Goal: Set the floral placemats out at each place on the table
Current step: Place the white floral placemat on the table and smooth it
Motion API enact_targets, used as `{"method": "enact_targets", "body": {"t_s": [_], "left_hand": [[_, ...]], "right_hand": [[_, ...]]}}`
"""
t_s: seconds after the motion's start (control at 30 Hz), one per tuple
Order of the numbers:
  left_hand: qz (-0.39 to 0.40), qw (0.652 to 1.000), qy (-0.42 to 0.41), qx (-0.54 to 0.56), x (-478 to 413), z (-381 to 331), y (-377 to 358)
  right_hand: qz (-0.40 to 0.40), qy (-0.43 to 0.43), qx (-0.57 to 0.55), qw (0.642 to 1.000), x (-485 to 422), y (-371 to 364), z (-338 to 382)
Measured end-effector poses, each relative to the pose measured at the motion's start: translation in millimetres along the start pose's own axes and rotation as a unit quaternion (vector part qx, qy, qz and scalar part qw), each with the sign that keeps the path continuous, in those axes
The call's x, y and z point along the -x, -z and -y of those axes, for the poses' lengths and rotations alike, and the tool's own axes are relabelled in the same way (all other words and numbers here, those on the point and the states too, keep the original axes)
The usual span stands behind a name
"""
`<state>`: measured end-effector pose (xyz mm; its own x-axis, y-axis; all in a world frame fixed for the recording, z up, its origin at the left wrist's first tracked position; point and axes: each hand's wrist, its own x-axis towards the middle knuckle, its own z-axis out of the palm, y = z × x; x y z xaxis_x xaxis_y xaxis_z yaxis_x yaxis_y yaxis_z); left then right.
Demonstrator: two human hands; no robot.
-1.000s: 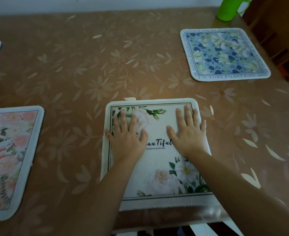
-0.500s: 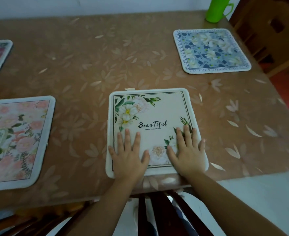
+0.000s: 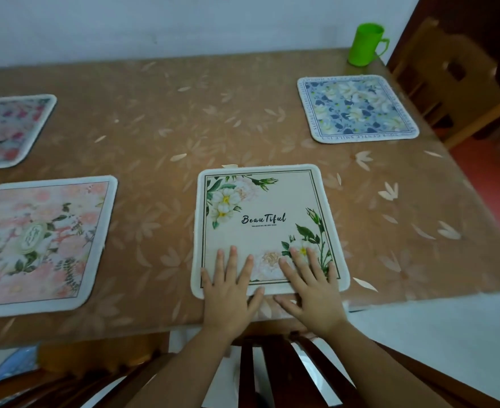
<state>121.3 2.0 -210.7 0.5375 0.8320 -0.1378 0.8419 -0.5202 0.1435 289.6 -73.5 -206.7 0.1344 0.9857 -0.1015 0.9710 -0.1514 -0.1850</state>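
Left hand (image 3: 228, 293) and right hand (image 3: 313, 290) lay flat, fingers straight, grip on nothing, pressing the cream placemat (image 3: 260, 201) near the tabletop (image 3: 154, 128) edge, probably squaring it.

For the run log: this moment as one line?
mat: cream placemat laid | left hand: flat on near edge | right hand: same | others laid: pink placemat, blue placemat

Pale wall (image 3: 184, 22), seemingly red floor (image 3: 496, 175)
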Motion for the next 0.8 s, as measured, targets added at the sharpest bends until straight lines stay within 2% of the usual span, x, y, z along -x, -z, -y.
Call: {"method": "enact_targets", "body": {"t_s": [0.27, 0.8], "left_hand": [[0.003, 0.999, -0.031, -0.018, -4.6, 0.9, -3.0], [-0.012, 1.000, -0.010, 0.007, -5.5, -3.2, -3.6]], "right_hand": [[-0.006, 0.097, -0.014, 0.995, -14.8, 11.1, -25.0], [-0.066, 0.120, -0.037, 0.990, -18.2, 9.9, -25.9]]}}
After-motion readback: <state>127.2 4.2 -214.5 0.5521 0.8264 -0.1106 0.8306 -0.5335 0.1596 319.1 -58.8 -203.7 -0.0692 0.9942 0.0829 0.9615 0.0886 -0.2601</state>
